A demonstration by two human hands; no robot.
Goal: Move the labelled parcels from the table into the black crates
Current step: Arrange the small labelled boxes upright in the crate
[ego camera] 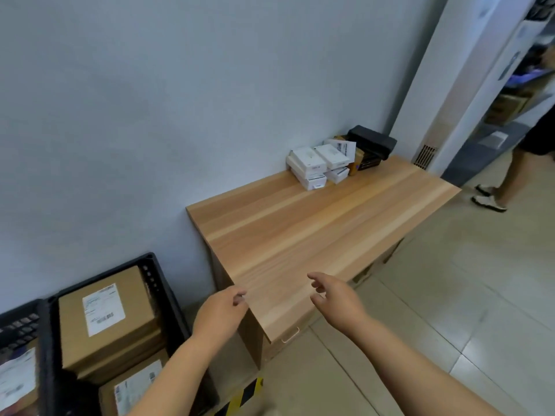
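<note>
A black crate (pixel 168 298) stands on the floor at the lower left, filled with brown cardboard parcels (pixel 105 313) that carry white labels. A second black crate (pixel 18 322) at the far left edge holds another labelled parcel. My left hand (pixel 220 313) hovers near the wooden table's (pixel 315 229) near corner, fingers loosely curled, holding nothing. My right hand (pixel 333 298) reaches over the table's near edge with relaxed fingers, also empty. Several small white boxes (pixel 318 166) are stacked at the table's far end by the wall.
A black device (pixel 372 142) and dark boxes sit behind the white boxes. Another person's legs and shoes (pixel 492 196) stand on the tiled floor at the right, near shelving. Yellow-black tape (pixel 240 397) marks the floor below the table.
</note>
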